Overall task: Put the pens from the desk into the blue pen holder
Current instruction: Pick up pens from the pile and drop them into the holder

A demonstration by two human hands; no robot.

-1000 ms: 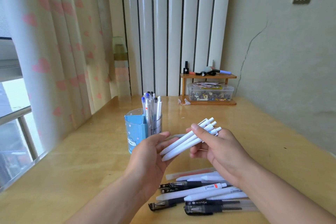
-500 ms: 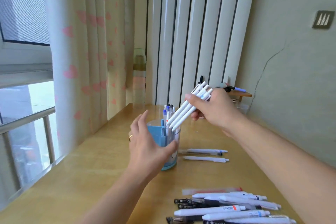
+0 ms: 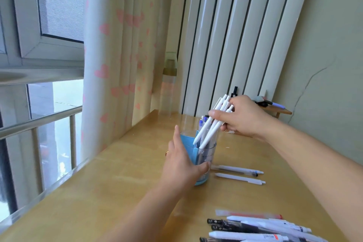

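Your left hand is wrapped around the blue pen holder on the wooden desk, thumb at the front and fingers round the far side. Your right hand has a bunch of white pens pinched between thumb and fingers. I count about four, tilted, with the tips already inside the holder's clear front section next to a few blue-capped pens. Just right of the holder, two white pens lie side by side. Down at the bottom right there's a loose pile of pens, roughly seven showing, partly cut off. Half a second ago that bunch was hanging above the rim, and your left hand hadn't closed on the holder.
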